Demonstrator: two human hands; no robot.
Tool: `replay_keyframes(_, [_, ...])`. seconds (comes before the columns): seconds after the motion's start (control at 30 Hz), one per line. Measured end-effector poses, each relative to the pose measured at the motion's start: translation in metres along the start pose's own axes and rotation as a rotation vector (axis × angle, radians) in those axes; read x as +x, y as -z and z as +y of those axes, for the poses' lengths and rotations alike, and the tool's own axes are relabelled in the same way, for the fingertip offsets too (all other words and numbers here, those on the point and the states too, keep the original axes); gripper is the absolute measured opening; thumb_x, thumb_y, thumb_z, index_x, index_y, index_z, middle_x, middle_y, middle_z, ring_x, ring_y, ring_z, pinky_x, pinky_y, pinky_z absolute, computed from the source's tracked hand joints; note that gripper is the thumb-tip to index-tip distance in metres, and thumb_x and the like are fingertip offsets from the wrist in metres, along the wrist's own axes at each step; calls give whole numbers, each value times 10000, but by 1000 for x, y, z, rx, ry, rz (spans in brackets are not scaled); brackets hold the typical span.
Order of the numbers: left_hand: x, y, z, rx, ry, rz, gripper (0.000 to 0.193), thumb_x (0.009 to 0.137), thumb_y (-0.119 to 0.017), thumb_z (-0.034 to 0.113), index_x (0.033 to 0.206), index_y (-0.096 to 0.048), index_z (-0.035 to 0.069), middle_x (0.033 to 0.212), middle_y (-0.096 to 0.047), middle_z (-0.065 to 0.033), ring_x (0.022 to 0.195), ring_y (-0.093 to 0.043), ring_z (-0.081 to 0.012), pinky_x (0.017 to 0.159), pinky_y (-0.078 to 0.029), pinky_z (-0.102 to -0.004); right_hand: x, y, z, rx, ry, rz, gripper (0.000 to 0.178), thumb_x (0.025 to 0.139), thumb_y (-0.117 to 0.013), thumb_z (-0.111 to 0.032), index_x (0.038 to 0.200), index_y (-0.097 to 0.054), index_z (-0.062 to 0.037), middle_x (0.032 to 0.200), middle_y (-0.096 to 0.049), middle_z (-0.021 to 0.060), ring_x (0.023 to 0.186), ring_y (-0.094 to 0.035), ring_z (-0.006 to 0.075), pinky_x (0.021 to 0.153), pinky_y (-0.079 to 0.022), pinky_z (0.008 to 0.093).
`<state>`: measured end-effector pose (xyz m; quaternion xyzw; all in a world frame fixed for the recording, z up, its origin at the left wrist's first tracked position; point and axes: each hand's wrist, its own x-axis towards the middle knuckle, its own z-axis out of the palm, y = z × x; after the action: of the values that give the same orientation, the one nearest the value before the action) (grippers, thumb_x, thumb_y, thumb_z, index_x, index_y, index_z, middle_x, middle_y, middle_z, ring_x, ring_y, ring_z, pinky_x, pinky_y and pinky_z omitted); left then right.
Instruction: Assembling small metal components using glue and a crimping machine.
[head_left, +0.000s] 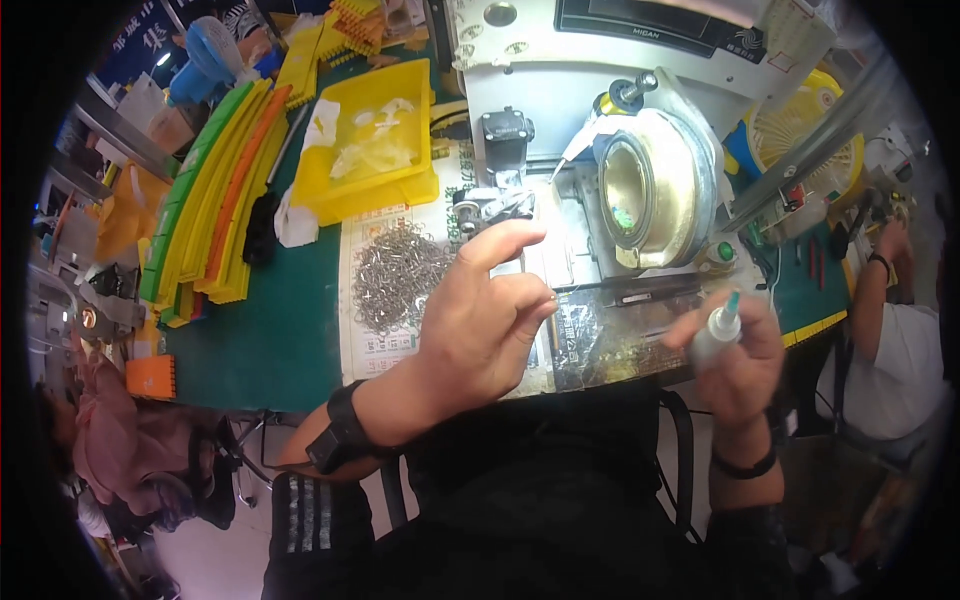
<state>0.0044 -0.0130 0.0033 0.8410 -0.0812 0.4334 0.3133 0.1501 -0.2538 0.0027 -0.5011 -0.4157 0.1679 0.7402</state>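
In front of the machine, my left hand (485, 320) is closed in a pinch, thumb tip against a fingertip, with the index finger lifted apart above. Whatever sits in that pinch is too small to make out. To the right, my right hand (745, 370) is wrapped round a small white squeeze bottle (716, 338) with a green nozzle pointing up; this hand is slightly blurred. A heap of small shiny metal pieces (400, 278) lies on printed paper just left of my left hand. Ahead stands the white machine (540, 85) with a round brass-coloured ring bowl (665, 190).
A yellow bin (375, 195) holding clear plastic bags stands at the back left. Beside it are stacked yellow, green and orange strips (215, 190) on the green tabletop (270, 355). At right are a yellow basket (810, 130) and a co-worker's arm (875, 280). Another person (140, 430) sits at left.
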Motion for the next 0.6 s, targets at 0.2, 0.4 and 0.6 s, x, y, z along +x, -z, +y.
replay_keyframes(0.2, [4, -2, -10, -132, 0, -101, 136, 898, -675, -5, 998, -589, 29, 1269, -636, -267, 1140, -647, -409, 961, -518, -432, 29, 24, -34, -269, 124, 1, 483, 834, -827, -328, 1068, -592, 23, 954, -569, 85, 776, -545, 142, 713, -441, 259])
replay_keyframes(0.4, [2, -6, -14, -122, -17, -150, 76, 957, -641, 53, 972, -579, 12, 1227, -661, -264, 1158, -639, -437, 1019, -484, -455, 47, -12, -43, -222, 158, 16, 437, 813, -853, -205, 1063, -574, 21, 1000, -619, 145, 865, -638, 212, 783, -525, 325])
replay_keyframes(0.6, [4, -2, -13, -67, -37, -147, 90, 952, -649, 81, 952, -583, 20, 1210, -668, -255, 1146, -635, -449, 1027, -474, -489, 65, -34, -47, -448, 296, -158, 192, 841, -645, -60, 991, -554, 17, 906, -600, 148, 812, -625, 240, 796, -544, 391])
